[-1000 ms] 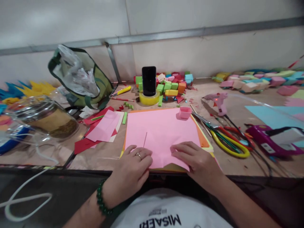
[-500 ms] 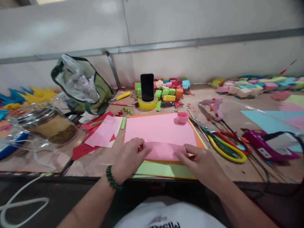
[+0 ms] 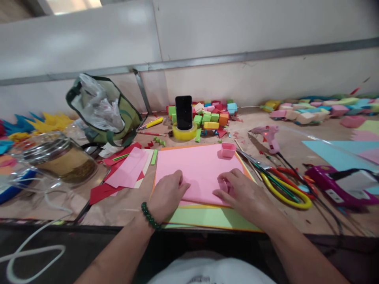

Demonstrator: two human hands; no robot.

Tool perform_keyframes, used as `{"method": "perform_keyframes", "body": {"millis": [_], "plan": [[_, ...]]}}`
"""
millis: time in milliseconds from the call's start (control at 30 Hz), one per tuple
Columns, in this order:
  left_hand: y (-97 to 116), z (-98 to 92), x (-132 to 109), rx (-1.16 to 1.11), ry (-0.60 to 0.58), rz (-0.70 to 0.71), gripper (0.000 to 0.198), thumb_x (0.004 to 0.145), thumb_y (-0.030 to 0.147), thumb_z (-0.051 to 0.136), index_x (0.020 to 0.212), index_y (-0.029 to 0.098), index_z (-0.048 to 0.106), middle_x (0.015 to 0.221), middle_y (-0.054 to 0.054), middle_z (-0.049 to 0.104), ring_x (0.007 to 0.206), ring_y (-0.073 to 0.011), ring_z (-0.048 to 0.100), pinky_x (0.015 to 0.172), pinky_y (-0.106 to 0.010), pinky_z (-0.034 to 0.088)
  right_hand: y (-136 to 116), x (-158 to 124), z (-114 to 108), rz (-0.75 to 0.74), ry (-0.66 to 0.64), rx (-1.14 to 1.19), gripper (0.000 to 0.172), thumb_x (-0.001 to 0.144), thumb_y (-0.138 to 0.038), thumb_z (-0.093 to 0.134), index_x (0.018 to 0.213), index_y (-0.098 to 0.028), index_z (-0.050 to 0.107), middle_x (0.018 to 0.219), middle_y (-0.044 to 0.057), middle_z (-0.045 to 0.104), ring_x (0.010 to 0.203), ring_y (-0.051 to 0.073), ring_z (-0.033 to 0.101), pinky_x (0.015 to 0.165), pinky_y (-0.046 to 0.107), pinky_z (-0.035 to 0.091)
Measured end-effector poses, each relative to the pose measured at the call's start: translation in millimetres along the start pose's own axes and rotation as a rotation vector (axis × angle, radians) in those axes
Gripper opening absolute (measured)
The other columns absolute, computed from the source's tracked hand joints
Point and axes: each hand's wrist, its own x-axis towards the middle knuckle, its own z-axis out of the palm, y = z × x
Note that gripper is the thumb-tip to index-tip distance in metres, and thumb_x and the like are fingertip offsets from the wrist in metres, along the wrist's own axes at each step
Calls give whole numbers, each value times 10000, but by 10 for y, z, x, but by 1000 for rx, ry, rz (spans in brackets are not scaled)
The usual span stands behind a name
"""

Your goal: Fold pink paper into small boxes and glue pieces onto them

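Observation:
A stack of coloured paper lies in front of me, with a pink sheet (image 3: 192, 161) on top and orange and pale green sheets (image 3: 207, 217) showing under its near edge. Between my hands is a pink paper piece (image 3: 201, 195), hard to tell apart from the sheet below. My left hand (image 3: 170, 193), above a green bead bracelet, has its thumb and curled fingers at the piece's left end. My right hand (image 3: 242, 193) grips the right end with bent fingers. Near the stack's far right corner stands a small open pink paper box (image 3: 228, 150).
Right of the stack lie yellow-handled scissors (image 3: 284, 193), a pink glue gun (image 3: 269, 136) and a purple device (image 3: 334, 183). Behind stand a phone (image 3: 184, 112) on a yellow tape roll (image 3: 184, 132) and several paper blocks (image 3: 211, 118). Paper scraps (image 3: 127, 169), a jar (image 3: 63, 159) and a bag (image 3: 103, 110) are left.
The raised far edge of the pink paper piece has come down against the sheet. My hands have shifted slightly, with my right fingers more bent. The view has tilted a little upward.

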Motion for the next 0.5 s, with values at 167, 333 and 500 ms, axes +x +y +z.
{"method": "perform_keyframes", "body": {"millis": [167,333,500], "plan": [[4,-7,-13,-28,-17,-7,397,868,352,508,1214,159,487,774,-51,656,742,-206,621,596,-271,365,4,21,11,3,31,46,224,782,-380,628,905,-194,609,856,38,606,685,171,603,582,278,437],[-1,19,-27,-38,-9,-2,244,873,337,486,1052,185,553,846,-62,674,784,-209,631,635,-276,386,16,24,4,40,-37,93,212,782,-373,637,892,-195,606,803,23,622,677,168,608,564,264,428],[-22,0,-9,-63,-20,-19,370,835,349,536,1155,168,490,848,-76,674,751,-211,633,602,-267,368,5,26,-16,42,-60,116,228,773,-370,631,915,-193,606,842,37,639,692,172,615,569,261,433]]}}
